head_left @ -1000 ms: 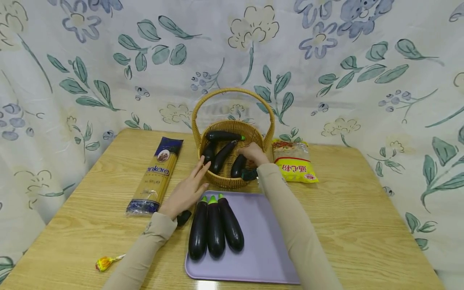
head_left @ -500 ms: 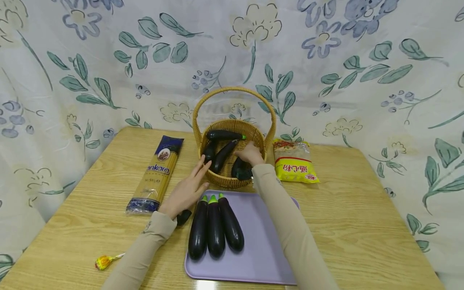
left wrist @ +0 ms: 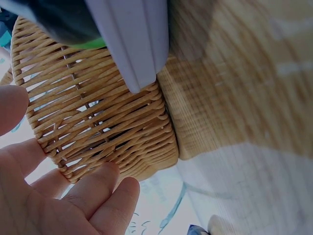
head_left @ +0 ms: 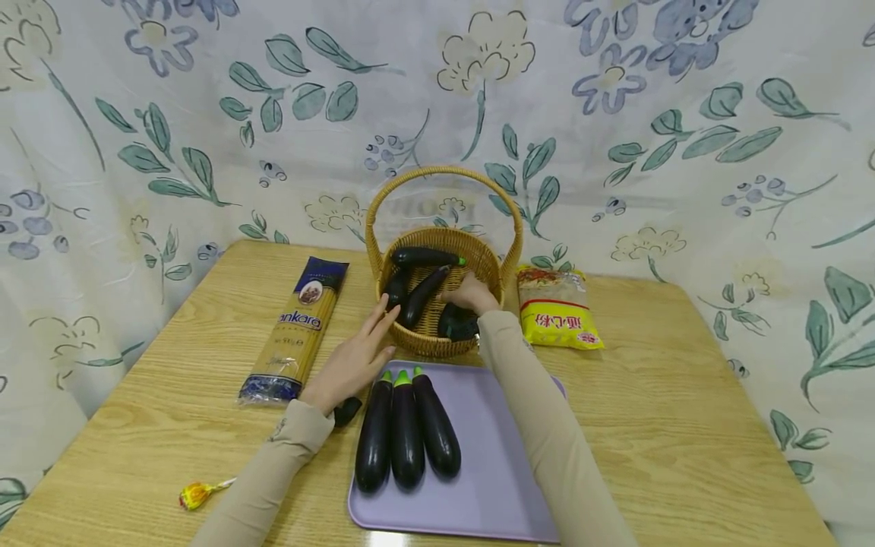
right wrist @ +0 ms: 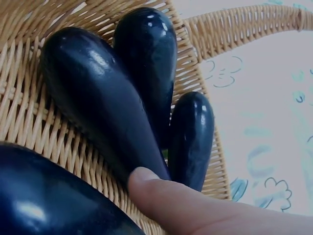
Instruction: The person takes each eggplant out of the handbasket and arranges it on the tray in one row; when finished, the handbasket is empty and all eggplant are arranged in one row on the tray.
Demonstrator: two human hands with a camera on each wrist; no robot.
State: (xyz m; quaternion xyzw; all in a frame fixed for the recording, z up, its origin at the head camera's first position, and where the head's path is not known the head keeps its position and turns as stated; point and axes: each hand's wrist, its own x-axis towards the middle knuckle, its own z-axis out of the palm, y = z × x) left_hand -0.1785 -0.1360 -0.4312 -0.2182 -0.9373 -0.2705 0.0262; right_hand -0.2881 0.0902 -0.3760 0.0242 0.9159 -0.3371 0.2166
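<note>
Four fingers of my left hand (head_left: 354,366) stretch forward, fingertips at the rim of the wicker basket (head_left: 427,348). The left wrist view shows that hand's fingers (left wrist: 95,188) fairly straight against the wicker weave. My right hand (head_left: 472,295) reaches down into the basket's right side, over a dark eggplant (right wrist: 44,196). Its thumb (right wrist: 161,193) overlaps the narrow end of another eggplant (right wrist: 98,93); the other fingers are hidden, so I cannot tell their grip. Further eggplants (head_left: 427,257) lie at the back and left of the basket.
Three eggplants (head_left: 408,433) lie side by side on a lilac tray (head_left: 499,486) in front of the basket. A spaghetti pack (head_left: 294,334) lies left, a yellow-and-clear food bag (head_left: 559,308) right. A wrapped lollipop (head_left: 196,495) is near the left sleeve. Floral cloth hangs behind.
My right hand has shifted slightly left and inward in the basket, and its wrist now covers more of the eggplant beneath. The left hand stays at the rim.
</note>
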